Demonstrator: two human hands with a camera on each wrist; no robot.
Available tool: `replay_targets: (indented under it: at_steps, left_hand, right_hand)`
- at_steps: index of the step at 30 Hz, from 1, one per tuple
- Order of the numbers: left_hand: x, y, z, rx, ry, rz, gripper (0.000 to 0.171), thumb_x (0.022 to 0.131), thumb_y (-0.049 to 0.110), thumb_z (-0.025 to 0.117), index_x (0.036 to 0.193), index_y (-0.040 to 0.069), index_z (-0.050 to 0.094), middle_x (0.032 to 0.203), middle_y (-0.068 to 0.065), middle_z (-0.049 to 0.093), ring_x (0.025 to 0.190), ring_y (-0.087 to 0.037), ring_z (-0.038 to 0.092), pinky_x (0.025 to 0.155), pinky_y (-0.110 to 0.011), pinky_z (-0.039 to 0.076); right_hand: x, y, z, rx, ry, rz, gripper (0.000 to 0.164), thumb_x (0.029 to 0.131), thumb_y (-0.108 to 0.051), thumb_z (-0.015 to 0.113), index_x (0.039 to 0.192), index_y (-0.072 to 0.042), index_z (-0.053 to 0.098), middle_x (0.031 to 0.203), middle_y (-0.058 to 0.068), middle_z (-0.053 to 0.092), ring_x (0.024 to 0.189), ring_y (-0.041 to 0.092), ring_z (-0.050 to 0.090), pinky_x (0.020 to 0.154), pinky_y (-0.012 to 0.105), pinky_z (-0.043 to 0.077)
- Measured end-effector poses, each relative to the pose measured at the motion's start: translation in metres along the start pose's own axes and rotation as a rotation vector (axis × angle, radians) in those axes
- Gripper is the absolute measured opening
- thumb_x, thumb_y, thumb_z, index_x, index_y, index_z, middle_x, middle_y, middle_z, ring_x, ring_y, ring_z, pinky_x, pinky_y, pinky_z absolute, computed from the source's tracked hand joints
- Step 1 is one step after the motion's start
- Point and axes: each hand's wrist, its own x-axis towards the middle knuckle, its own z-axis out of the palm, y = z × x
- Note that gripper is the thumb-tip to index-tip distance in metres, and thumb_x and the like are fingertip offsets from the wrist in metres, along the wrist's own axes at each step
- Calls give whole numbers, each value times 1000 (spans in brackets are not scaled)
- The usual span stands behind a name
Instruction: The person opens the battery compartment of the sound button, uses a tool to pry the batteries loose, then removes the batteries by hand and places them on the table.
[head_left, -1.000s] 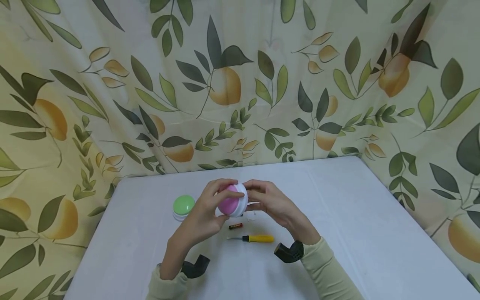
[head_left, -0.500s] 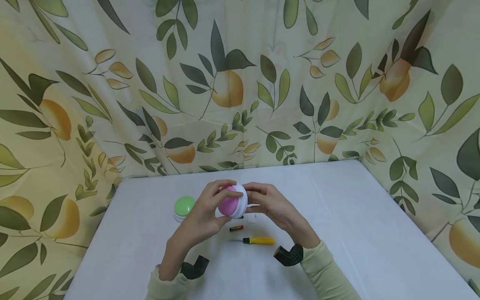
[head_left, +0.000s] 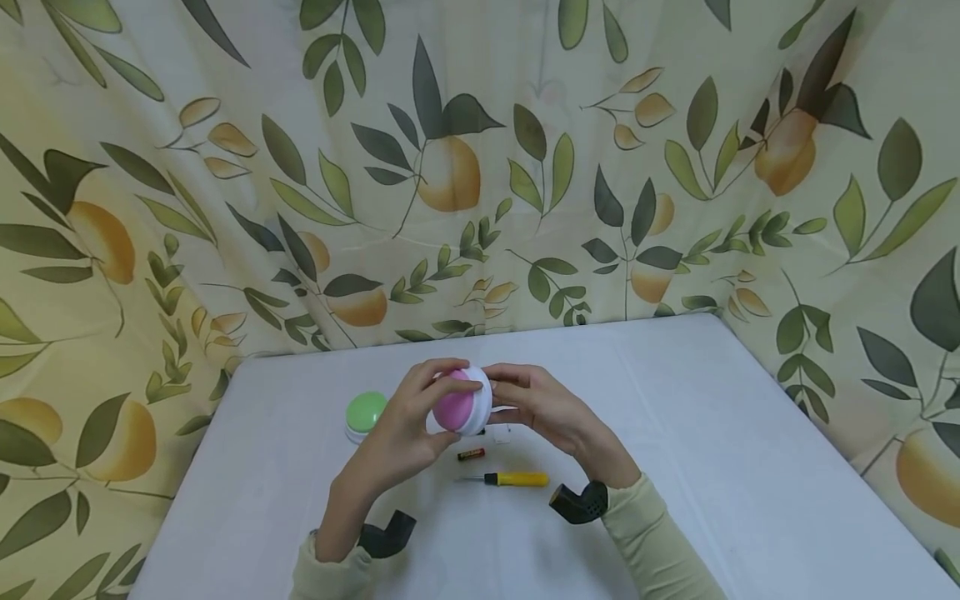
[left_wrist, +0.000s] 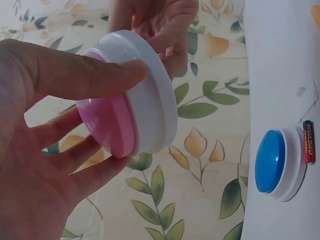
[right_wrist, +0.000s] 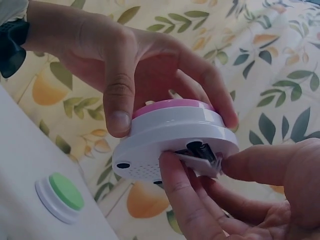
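My left hand holds a push button with a pink dome and a white round base above the table, thumb and fingers spread around its rim. The button is tipped so its underside faces my right hand. In the right wrist view, a battery compartment shows there with a dark battery inside. My right hand pinches a small white cover at that opening, thumb on one side and fingers on the other. In the head view the button's base hides the fingertips.
A green button stands on the white table to the left. A blue button shows in the left wrist view beside a loose battery. Nearer lies a yellow screwdriver. A patterned curtain hangs behind.
Both hands and the pink button keep nearly the same pose, with only a very slight shift to the left. The things on the table have not moved.
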Motion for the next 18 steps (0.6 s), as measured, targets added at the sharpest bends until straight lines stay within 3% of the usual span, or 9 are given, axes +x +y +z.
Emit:
replay_targets:
  at_steps: [10,18]
  left_hand:
    - [0,0,3,4,-10,-3,66,73,-8,89,128,22,70,147,-2,55,141,-24,47,106,-45,57]
    - [1,1,2,-2,-9,-8,67,72,-7,90,128,23,70,148,-1,54,141,-23,47,107,-45,56]
  right_hand:
    - [-1,1,-1,1,52,16,44,107,-15,57,144,9,52,128,5,66,109,18,69,93,38,63]
    - [2,3,-3,-69,110,41,40,106,-11,56,143,6,54,135,18,63,108,20,69,93,39,63]
